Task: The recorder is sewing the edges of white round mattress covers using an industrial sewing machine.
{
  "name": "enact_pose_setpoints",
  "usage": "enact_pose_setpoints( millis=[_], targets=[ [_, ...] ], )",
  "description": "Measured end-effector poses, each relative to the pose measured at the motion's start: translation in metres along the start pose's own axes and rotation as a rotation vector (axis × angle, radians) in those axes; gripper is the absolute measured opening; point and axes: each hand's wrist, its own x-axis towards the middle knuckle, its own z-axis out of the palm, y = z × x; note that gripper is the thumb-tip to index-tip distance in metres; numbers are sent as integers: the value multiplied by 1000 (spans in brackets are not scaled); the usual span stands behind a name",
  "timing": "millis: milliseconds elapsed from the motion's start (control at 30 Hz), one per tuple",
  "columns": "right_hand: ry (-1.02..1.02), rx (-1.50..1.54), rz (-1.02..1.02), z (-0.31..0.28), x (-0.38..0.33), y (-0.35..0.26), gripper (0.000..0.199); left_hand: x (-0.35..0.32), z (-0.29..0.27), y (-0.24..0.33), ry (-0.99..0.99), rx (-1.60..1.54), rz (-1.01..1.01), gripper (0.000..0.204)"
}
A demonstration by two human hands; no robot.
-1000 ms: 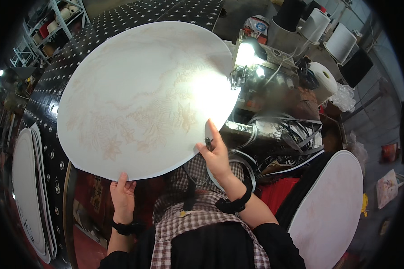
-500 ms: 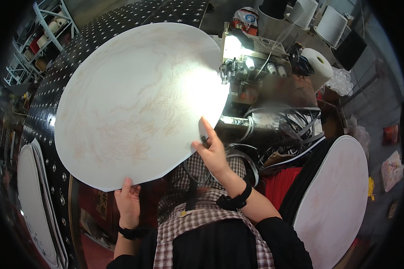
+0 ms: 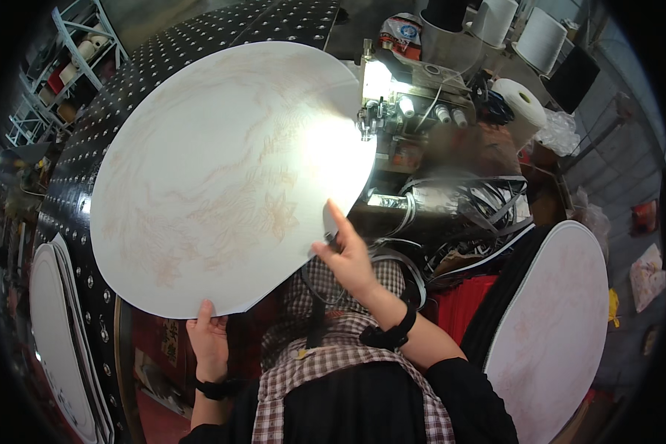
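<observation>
A large white oval mat (image 3: pixel 192 163) with a faint brownish floral pattern lies tilted in front of me, its right edge under the lit head of a sewing machine (image 3: pixel 370 122). My left hand (image 3: pixel 209 344) pinches its near edge, thumb on top and fingers mostly hidden below. At the lower right edge, my right hand (image 3: pixel 348 259) grips the mat with thumb and index finger spread along the rim. A small dark thing shows between those two fingers; its kind I cannot make out. The machine's lamp throws a bright glare over the mat's right part.
Similar mats stand stacked at the right (image 3: pixel 551 318) and at the far left (image 3: pixel 55 333). A black studded table (image 3: pixel 74 192) runs under the mat. White thread cones (image 3: pixel 522 103) stand behind the machine, and tangled strips (image 3: pixel 488 200) lie beside its arm.
The mat has turned counterclockwise, its near side shifting right and its pattern with it. My right hand has slid slightly left and nearer; my left hand has moved only a little.
</observation>
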Motion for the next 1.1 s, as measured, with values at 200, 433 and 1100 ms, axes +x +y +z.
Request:
enact_pose_setpoints(
  millis=[200,433,1100],
  targets=[
    [132,134,31,-11,13,-12,56,3,1,12,-13,-143,-34,28],
    [112,0,-49,-11,7,2,67,-1,1,9,11,-43,77,30],
    [183,-36,13,-19,5,13,59,0,12,-14,-77,-71,-130,35]
  ],
)
